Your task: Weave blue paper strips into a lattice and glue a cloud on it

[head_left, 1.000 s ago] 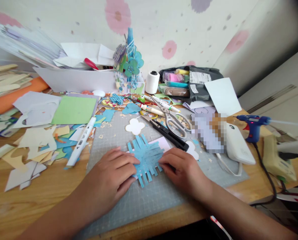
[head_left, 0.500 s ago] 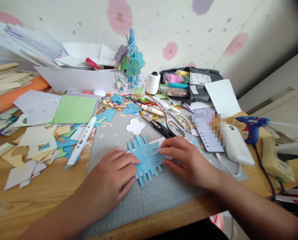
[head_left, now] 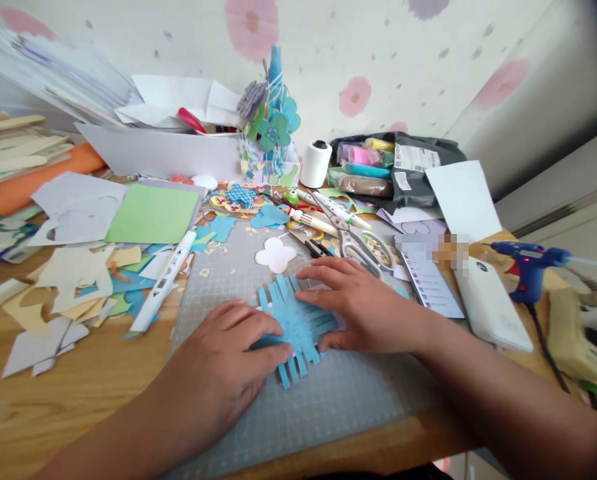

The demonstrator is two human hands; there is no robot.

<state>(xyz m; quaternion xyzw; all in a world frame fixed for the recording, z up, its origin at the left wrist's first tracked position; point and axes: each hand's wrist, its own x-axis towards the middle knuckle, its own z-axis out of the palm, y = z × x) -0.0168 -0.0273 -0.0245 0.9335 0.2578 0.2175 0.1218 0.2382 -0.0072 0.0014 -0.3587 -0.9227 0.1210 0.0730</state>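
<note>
Brown wooden table (head_left: 33,413): spans the foreground.
Grey gridded cutting mat (head_left: 338,400): flat on the table.
Left hand (head_left: 228,353): unclenched, fingers resting on the left part of a light-blue lattice of paper strips (head_left: 297,321).
Right hand (head_left: 361,307): loose, fingers spread over its right part.
Lattice: on the mat, partly under both hands.
White four-lobed cutout (head_left: 275,256): just beyond the lattice.
</note>
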